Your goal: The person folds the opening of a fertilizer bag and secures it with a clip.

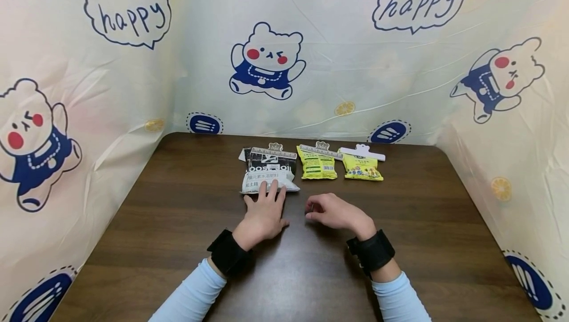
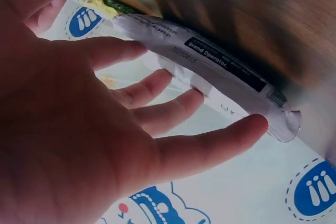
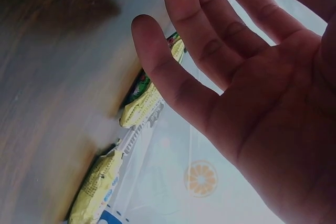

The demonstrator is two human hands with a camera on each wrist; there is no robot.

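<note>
A black-and-white printed bag [image 1: 268,171] lies at the back of the table, a ruler-like clip [image 1: 274,153] with a crown-shaped handle across its top. My left hand [image 1: 264,213] is spread flat, its fingertips on the bag's lower white part; in the left wrist view the fingers reach along the white bag [image 2: 210,66]. To the right lie two yellow packets: one [image 1: 318,166] with a similar clear clip [image 1: 321,151], the other [image 1: 362,168] with a white clip [image 1: 363,152]. In front of them my right hand [image 1: 335,212] hovers with loosely bent fingers, holding nothing.
The brown wooden table [image 1: 311,282] ends just behind the packets. A pale printed cloth [image 1: 338,65] with bears and "happy" bubbles rises at the back and both sides. Each wrist wears a black band, such as the right band [image 1: 371,252].
</note>
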